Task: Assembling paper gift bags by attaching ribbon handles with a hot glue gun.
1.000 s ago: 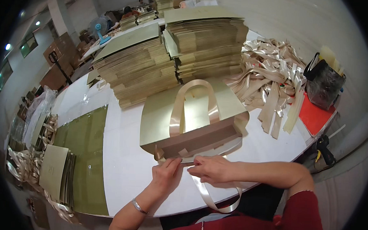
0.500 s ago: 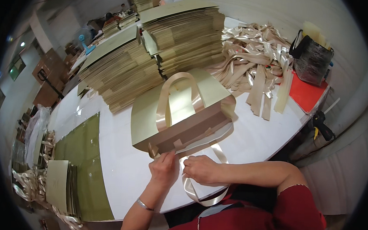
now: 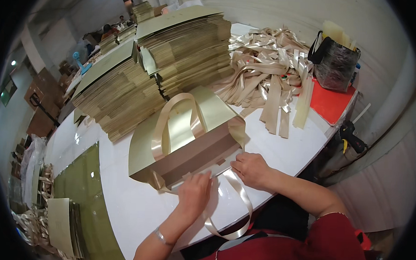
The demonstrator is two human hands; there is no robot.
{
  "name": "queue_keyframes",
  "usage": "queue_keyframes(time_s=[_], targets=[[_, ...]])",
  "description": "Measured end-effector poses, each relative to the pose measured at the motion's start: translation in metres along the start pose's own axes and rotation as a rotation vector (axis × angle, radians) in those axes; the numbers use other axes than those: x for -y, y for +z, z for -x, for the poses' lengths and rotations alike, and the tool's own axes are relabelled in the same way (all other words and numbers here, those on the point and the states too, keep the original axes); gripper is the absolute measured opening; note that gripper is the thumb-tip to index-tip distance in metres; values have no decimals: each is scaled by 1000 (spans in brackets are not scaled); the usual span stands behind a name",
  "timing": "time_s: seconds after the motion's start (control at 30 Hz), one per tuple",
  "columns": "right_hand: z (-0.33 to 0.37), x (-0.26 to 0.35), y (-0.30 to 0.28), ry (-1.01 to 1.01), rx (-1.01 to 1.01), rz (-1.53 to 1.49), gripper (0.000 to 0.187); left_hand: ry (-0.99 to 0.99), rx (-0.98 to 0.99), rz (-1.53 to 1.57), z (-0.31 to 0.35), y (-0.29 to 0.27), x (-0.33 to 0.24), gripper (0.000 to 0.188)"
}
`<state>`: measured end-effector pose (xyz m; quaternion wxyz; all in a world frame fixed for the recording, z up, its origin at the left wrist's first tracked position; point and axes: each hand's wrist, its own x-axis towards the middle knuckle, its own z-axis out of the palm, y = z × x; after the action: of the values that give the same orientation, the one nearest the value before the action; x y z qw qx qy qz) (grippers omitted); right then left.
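A pale gold paper bag (image 3: 188,150) lies on the white table with its mouth toward me and a satin ribbon handle (image 3: 161,121) arching over its upper side. Against the near edge of the mouth, my left hand (image 3: 194,194) presses with its fingers closed together on the rim. Farther right along that edge, my right hand (image 3: 251,170) pinches the rim. Between the hands, small tan tabs show at the rim, and a second ribbon loop (image 3: 247,208) hangs down toward me. What lies under my fingertips is partly hidden.
Tall stacks of folded gold bags (image 3: 188,45) stand behind. Loose ribbons (image 3: 270,77) heap at the back right, near a dark wrapped container (image 3: 336,63) on a red sheet (image 3: 329,102). A glue gun (image 3: 353,137) hangs at the right edge. A green mat (image 3: 82,194) lies left.
My right hand has moved right along the rim, away from the left hand. My left hand has shifted slightly onto the near edge. The view has turned a little.
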<state>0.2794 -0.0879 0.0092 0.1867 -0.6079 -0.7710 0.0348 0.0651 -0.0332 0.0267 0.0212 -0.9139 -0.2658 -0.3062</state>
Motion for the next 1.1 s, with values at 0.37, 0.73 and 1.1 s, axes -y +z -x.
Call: queue_keyframes(time_s=[0.37, 0.73, 1.1], targets=[[238, -237, -132, 1459, -260, 573, 57, -436, -152, 556, -22, 51, -6, 7], [230, -169, -47, 960, -1149, -1175, 43, -456, -150, 683, -20, 55, 1, 9], [85, 37, -64, 676, 42, -1716, 36, -941, -71, 1167, -24, 55, 6, 24]])
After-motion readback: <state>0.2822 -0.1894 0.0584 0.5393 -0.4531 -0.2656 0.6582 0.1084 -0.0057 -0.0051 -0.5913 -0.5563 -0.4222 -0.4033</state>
